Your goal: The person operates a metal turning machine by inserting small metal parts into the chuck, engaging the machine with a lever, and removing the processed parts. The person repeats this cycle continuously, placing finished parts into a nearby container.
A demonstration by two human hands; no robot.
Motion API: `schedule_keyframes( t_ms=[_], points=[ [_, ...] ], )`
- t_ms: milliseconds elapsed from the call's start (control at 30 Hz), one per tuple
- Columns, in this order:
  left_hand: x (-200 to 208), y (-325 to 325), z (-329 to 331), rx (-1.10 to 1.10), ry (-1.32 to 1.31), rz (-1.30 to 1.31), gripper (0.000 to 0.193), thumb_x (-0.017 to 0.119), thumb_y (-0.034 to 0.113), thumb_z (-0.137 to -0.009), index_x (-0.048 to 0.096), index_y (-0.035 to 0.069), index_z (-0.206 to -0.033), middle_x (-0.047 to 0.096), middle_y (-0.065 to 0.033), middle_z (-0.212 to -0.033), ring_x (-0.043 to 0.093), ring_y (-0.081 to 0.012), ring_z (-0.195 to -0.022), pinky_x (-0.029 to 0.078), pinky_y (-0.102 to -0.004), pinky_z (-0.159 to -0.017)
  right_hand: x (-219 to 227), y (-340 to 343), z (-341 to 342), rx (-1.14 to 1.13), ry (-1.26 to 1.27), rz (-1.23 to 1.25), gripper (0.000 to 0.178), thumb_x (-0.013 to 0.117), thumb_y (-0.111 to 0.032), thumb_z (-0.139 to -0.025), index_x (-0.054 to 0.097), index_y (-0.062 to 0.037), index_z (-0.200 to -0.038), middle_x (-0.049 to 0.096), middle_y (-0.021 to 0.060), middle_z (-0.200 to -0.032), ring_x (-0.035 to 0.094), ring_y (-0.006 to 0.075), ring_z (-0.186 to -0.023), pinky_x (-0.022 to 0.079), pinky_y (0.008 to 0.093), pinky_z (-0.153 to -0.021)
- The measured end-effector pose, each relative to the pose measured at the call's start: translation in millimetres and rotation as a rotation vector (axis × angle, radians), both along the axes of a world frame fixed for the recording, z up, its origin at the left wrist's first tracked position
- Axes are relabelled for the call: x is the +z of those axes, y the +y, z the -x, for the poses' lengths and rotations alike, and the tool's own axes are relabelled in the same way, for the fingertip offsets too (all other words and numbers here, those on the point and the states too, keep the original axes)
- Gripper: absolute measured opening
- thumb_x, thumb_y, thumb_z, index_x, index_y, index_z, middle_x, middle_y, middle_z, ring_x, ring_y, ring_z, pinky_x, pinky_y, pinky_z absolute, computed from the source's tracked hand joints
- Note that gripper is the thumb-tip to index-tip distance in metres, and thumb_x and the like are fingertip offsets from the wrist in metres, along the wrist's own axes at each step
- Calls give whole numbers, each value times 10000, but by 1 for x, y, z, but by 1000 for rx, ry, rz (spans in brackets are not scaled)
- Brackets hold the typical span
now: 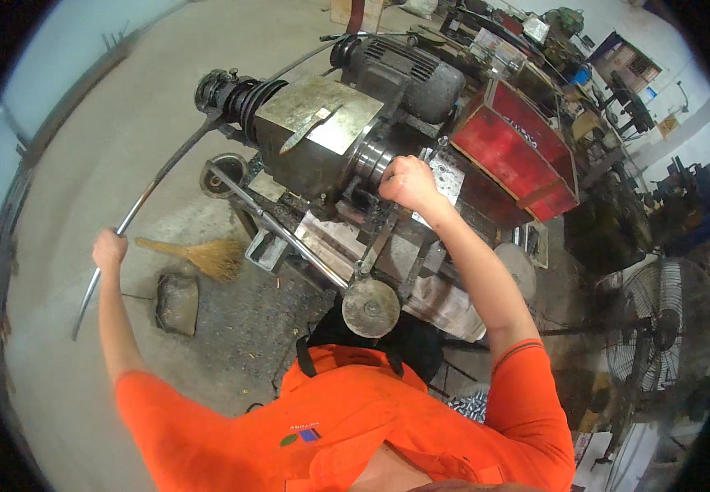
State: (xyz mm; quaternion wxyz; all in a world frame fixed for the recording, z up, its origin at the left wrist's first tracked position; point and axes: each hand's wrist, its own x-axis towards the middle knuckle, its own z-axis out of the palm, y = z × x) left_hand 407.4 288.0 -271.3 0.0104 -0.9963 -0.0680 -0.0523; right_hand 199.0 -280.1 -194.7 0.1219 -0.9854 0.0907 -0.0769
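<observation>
My left hand (109,249) is wrapped round a long curved metal lever (162,175), which runs up to the collar at the left end of a lathe headstock (301,156). At the lathe's chuck (371,161), my right hand (408,182) is closed with its fingers bent at the front of the spindle. Whatever it may hold there is hidden. On top of the headstock lies a flat hand tool (305,131) with a light handle. Below the right hand sit the metal slides and a round handwheel (370,308), with a second long bar (277,225) slanting down to it.
Behind the lathe stands an electric motor (416,78). A red bin (515,152) holding small metal parts is at its right. A straw broom (207,256) and a dark container (177,302) lie on the floor at left. A fan (646,328) stands at far right.
</observation>
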Motion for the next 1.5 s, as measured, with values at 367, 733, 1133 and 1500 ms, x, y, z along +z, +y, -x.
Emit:
schedule_keyframes(
  t_ms=[367,733,1133,1500],
  points=[
    [9,-100,167,-76,2,212,328,615,345,-735,620,31,-832,645,-204,-824,618,-390,-816,481,-474,-730,-5,2,6,-14,-106,157,186,607,-208,-528,669,-45,-592,615,201,-637,632,364,-664,526,402,-662],
    [38,-161,145,-458,-66,-88,351,648,288,-775,582,-1,-963,639,-192,-900,624,-357,-819,485,-436,-749,118,-115,108,-283,-564,242,513,620,-188,-617,633,-122,-1125,434,221,-1324,492,404,-1103,414,432,-956],
    [-19,-356,156,-973,393,355,257,596,211,-867,646,-22,-964,675,-140,-805,633,-185,-673,482,-319,-645,-15,-84,438,-879,-345,-233,386,614,-139,-631,653,-26,-998,630,140,-1026,612,263,-817,488,349,-744],
    [-49,-348,131,-1075,299,492,268,587,249,-873,644,-13,-887,657,-93,-719,584,-157,-639,450,-331,-614,-246,10,598,-1164,441,-259,318,620,-178,-575,694,-84,-870,628,146,-978,604,311,-924,497,383,-818]
  ],
)
